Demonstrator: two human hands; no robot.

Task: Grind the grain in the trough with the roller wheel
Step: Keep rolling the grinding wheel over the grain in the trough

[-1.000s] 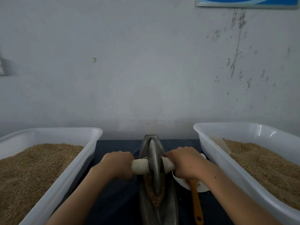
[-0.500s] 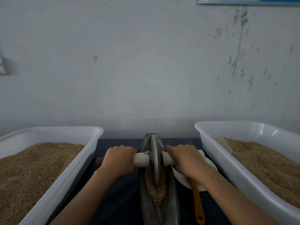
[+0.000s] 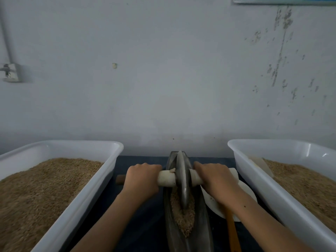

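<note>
Between two tubs, left hand (image 3: 141, 179) and right hand (image 3: 216, 180) grip roller wheel (image 3: 181, 179) — grey disc upright in grain (image 3: 183, 219)

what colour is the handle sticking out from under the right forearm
Orange handle, seen in the head view, beside the metal trough.

You are at a plain grain-processing workroom, not a home kitchen. Two large white plastic tubs (image 3: 101, 180) (image 3: 254, 171) heaped with brown grain (image 3: 41, 188) flank a metal grinding trough (image 3: 201, 226) on a dark-covered bench (image 3: 138, 220). Behind it stands a bare, scuffed, grey-white wall (image 3: 163, 79) with a surface-mounted socket (image 3: 11, 72).
</note>
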